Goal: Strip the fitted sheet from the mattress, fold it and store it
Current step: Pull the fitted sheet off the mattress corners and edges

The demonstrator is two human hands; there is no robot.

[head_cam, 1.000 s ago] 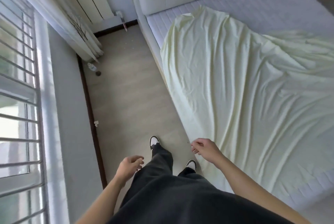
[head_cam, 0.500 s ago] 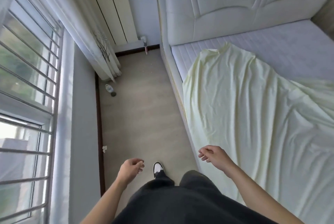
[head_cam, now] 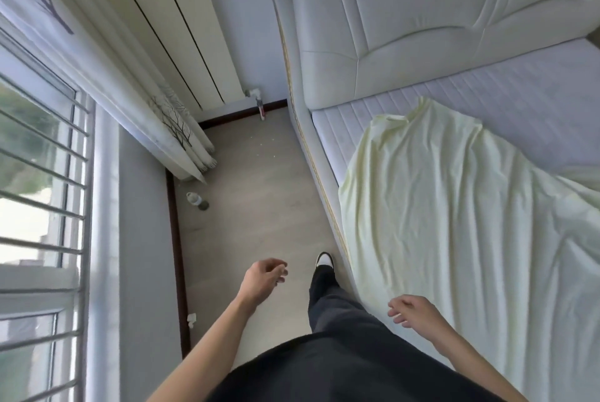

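A pale yellow fitted sheet (head_cam: 454, 216) lies loose and wrinkled over the white quilted mattress (head_cam: 519, 99) on the right, its near-left corner pulled off and hanging over the bed's side. Bare mattress shows near the headboard. My left hand (head_cam: 263, 280) hangs over the floor with loosely curled fingers and holds nothing. My right hand (head_cam: 414, 312) hovers at the sheet's edge beside the bed, fingers relaxed, gripping nothing.
A padded white headboard (head_cam: 406, 21) stands at the far end. A narrow strip of wooden floor (head_cam: 253, 200) runs between the bed and the window wall. A small bottle (head_cam: 196, 199) lies by the curtain (head_cam: 175, 128). A radiator (head_cam: 181, 31) is on the far wall.
I have walked forward along the bed toward the headboard, and the view has tilted up. Both hands still swing free and hold nothing.
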